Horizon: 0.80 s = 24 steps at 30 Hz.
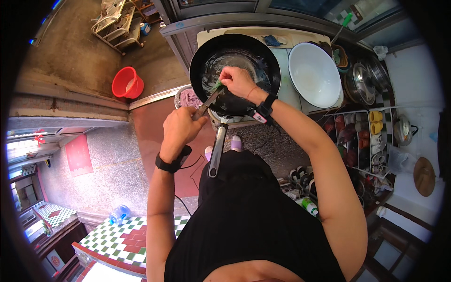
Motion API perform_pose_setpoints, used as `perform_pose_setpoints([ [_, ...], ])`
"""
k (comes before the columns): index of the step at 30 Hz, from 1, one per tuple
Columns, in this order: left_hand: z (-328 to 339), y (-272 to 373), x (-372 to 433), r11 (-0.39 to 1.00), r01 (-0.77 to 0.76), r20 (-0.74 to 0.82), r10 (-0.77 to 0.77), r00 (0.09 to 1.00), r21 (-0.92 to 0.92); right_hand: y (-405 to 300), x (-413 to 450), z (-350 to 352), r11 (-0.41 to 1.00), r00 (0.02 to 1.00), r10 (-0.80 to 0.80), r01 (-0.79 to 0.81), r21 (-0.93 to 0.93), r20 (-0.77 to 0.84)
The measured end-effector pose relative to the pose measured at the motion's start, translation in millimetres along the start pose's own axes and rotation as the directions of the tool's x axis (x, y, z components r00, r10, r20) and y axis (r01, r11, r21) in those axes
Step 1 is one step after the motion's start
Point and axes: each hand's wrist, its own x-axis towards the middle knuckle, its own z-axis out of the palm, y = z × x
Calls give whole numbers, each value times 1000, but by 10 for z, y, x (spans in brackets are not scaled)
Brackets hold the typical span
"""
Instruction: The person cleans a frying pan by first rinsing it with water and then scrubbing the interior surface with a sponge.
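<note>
My left hand point(184, 128) grips the handle of a knife-like utensil point(213, 97), whose blade reaches over the near left rim of a black wok point(235, 110). At the blade's far end, my right hand point(238, 81) pinches a small green piece point(217, 84); whether that is a scrap of food or a cloth I cannot tell. Water-like liquid lies in the wok, and its long metal-and-black handle point(217, 149) points towards me. To the right of the wok stands a white enamel basin point(314, 75) with a blue rim.
A bowl with a pink cloth point(189, 98) sits left of the wok. A red bucket point(128, 83) stands farther left, near a metal rack point(119, 26). Pots and lids point(363, 84) are at the right, above a shoe rack point(356, 141). A dark cable hangs near my left wrist.
</note>
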Motion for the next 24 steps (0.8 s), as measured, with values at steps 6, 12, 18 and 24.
perform_pose_setpoints([
  [6,-206,-31,284,1000,22,52,-21,998,-23,-426,-207,34,967,980,-193,182,176,46],
  [12,-432,14,491,999,-7,117,13,993,-48,-476,-116,47,927,931,-366,363,-89,-12],
  [18,-455,44,521,999,6,170,0,985,-39,-35,-54,-45,800,873,-480,396,-450,-84],
  [24,-412,10,452,996,-29,115,39,993,-86,205,48,-39,701,926,-376,297,-648,17],
])
